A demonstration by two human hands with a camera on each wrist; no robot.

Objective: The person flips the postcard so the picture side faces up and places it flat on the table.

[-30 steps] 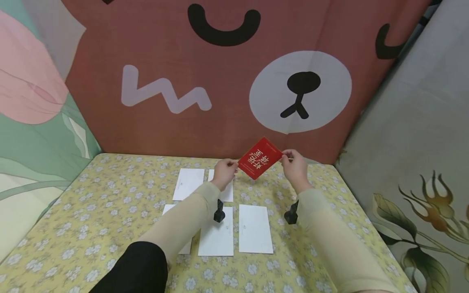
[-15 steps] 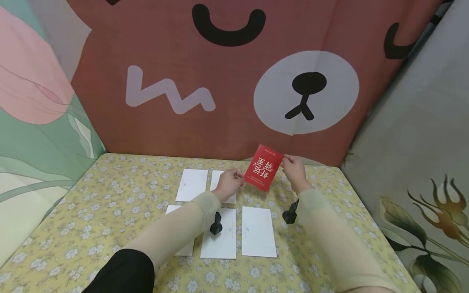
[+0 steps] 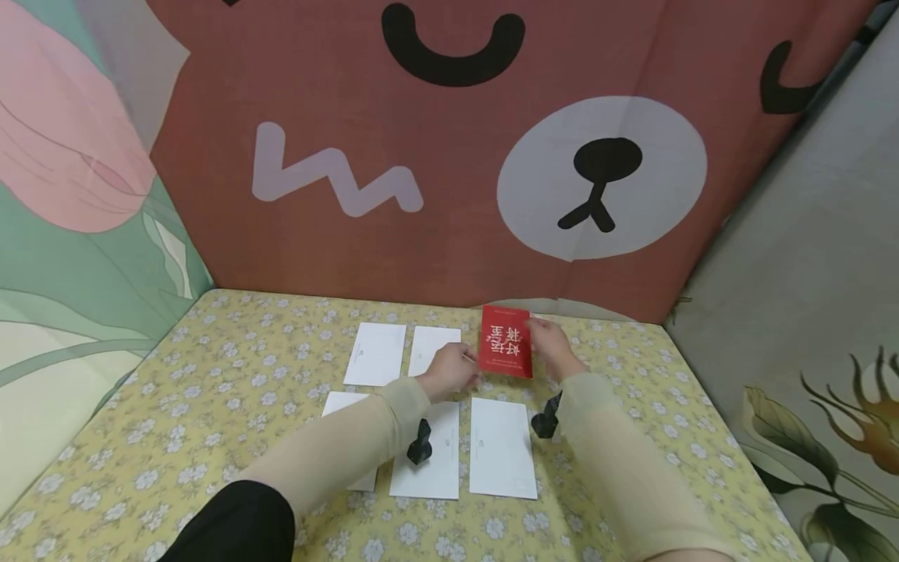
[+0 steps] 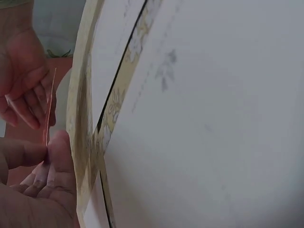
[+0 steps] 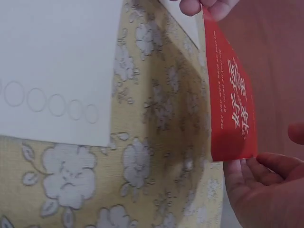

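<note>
A red card point(image 3: 506, 341) with white lettering is held up over the far part of the table, its lettering upside down in the head view. My left hand point(image 3: 449, 368) pinches its near left corner; the left wrist view shows thumb and fingers point(image 4: 59, 152) closed on the card's edge. On the other side is my right hand point(image 3: 555, 347), fingers extended against the card's edge. In the right wrist view its fingers point(image 5: 266, 178) lie at the card's corner, while the thumb point(image 5: 297, 133) stands away from it.
Several white cards lie in two rows on the flowered yellow tablecloth point(image 3: 232, 398): one at back left point(image 3: 375, 353), another beside it point(image 3: 430, 343), and a front row ending in a right-hand card point(image 3: 502, 449). A brown bear-printed curtain point(image 3: 351, 257) hangs behind.
The red card has come down toward the table and turned from a diamond tilt to nearly straight. Both hands have lowered with it, and the right thumb and fingers have come apart.
</note>
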